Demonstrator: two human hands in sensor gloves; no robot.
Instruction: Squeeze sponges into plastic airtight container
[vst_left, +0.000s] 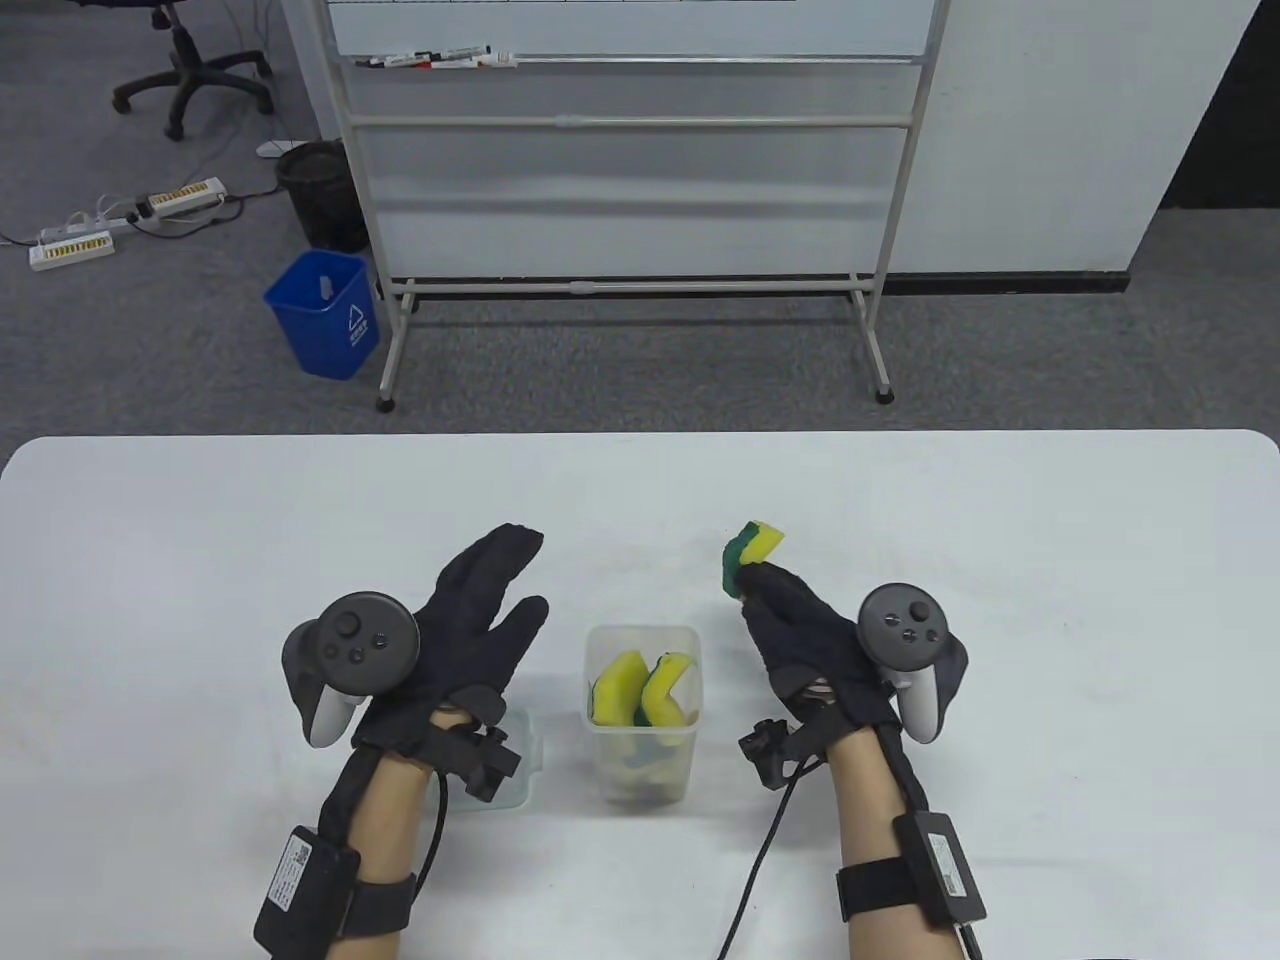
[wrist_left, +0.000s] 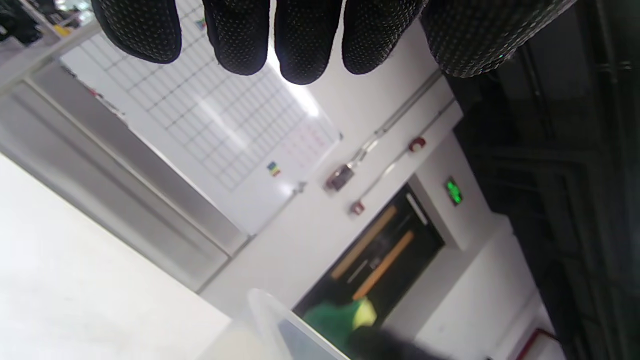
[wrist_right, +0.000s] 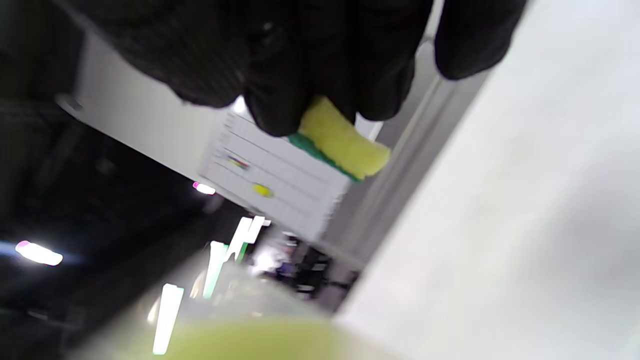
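I judge the job well along: at least two sponges (vst_left: 643, 690) sit folded in the container (vst_left: 642, 640), my right hand (vst_left: 800, 640) pinches another sponge (vst_left: 752, 553) just beyond it, my left hand (vst_left: 470, 630) spread, holding nothing.

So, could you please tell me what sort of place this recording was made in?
Probably an office or lab room: a rolling whiteboard on a metal stand with markers in its tray, a black wheeled office chair, and grey carpet with white power strips beyond the white table.
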